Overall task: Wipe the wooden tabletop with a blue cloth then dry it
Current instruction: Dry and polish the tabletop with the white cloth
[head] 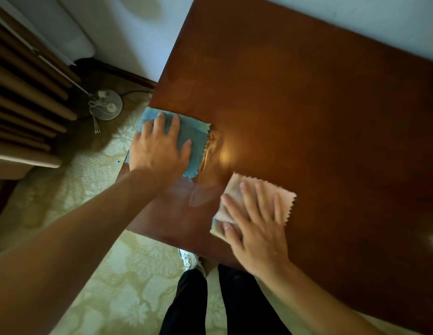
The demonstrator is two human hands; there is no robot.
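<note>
At the far left hangs a brown pleated curtain (pixel 24 97), and beside it a round lamp base (pixel 109 104) with a cord stands on the pale patterned carpet (pixel 109 274). The left hand (pixel 159 146) lies flat on the blue cloth (pixel 193 134), its grip apart with straight, spread fingers pressing down. That cloth sits at the left edge of the wooden surface (pixel 331 117), one corner hanging just past the edge. A wet, shiny streak (pixel 210 170) shows on the wood between the two cloths. To the right and nearer, the right hand (pixel 256 228) presses a pink cloth (pixel 237 189) flat on the surface, its grip likewise apart, fingers straight. Below, near the surface's near edge, black trouser legs (pixel 210 303) and a white shoe (pixel 191 259) stand on the carpet.
</note>
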